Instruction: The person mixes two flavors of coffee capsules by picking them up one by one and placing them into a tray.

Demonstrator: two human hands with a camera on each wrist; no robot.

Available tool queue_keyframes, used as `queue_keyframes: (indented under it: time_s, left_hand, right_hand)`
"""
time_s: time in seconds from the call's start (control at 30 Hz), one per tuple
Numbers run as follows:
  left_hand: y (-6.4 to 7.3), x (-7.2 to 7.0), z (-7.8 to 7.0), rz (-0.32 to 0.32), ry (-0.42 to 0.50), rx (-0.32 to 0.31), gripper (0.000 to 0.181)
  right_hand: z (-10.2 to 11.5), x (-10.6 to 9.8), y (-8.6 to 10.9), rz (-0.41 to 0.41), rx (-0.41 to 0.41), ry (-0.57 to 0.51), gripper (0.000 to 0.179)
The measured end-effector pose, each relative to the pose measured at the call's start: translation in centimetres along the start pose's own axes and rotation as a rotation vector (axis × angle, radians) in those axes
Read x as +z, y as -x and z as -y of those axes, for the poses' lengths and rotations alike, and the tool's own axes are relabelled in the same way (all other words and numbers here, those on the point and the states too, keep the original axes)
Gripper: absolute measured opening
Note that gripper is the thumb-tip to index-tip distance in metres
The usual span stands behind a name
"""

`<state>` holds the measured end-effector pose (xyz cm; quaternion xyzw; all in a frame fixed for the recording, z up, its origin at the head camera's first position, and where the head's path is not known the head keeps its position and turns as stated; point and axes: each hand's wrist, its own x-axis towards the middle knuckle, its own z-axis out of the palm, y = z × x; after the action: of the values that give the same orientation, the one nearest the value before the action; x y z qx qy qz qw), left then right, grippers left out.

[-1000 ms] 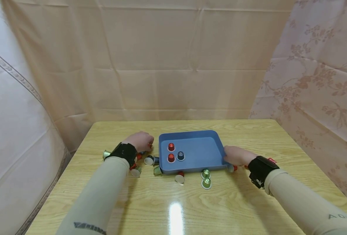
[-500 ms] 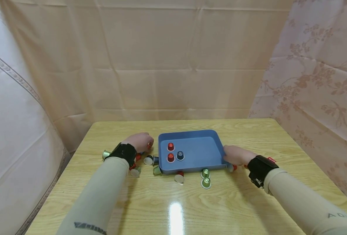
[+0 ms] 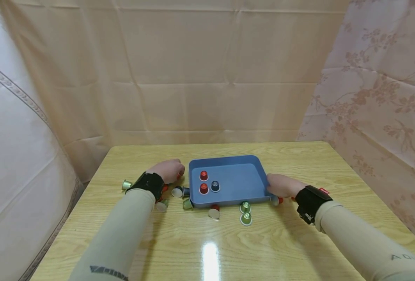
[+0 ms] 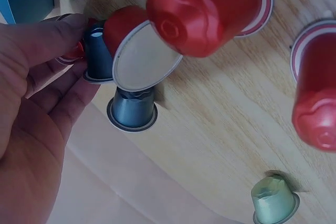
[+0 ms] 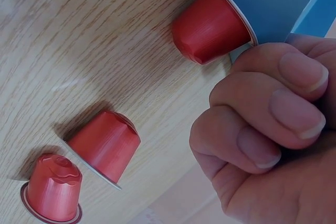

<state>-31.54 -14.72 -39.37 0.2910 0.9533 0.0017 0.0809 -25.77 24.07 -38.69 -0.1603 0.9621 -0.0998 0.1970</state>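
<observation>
My left hand [image 3: 169,170] is left of the blue tray [image 3: 240,177], thumb and fingers pinching a red coffee capsule [image 4: 75,54] mostly hidden by the thumb. A dark blue capsule [image 4: 97,56] appears right at its fingertips in the left wrist view. My right hand [image 3: 284,186] grips the tray's right rim with curled fingers; its thumb is hidden. Inside the tray, two red capsules [image 3: 203,189] stand upright at the left, one behind the other. A dark blue capsule [image 3: 215,186] stands beside the front one.
Two green capsules [image 3: 245,218] stand before the tray, near a tipped red capsule [image 3: 214,212]. Several capsules lie around the left wrist, with a pale green one [image 3: 126,184] farther left. Red capsules [image 5: 210,27] lie by the right hand. A curtain [image 3: 211,78] hangs behind the table.
Almost nothing differs. My left hand has shifted very slightly beside the tray, while the right hand stays at the rim and the capsules in the tray stand as before.
</observation>
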Motion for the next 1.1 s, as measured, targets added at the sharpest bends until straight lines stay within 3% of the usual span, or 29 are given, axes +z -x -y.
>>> queue_keyframes:
  time_s: [0.33, 0.87, 1.1]
  left_hand:
    - [-0.1, 0.2, 0.0, -0.015, -0.014, 0.032, 0.017]
    - [0.3, -0.4, 0.4, 0.0, 0.066, -0.057, 0.019]
    - [0.6, -1.1, 0.4, 0.003, 0.069, -0.038, 0.023]
  right_hand:
    - [0.0, 0.0, 0.2, -0.023, -0.027, -0.003, 0.021]
    - [-0.1, 0.1, 0.0, -0.002, -0.002, -0.016, 0.026]
    - [-0.1, 0.1, -0.1, -0.005, -0.005, -0.008, 0.025]
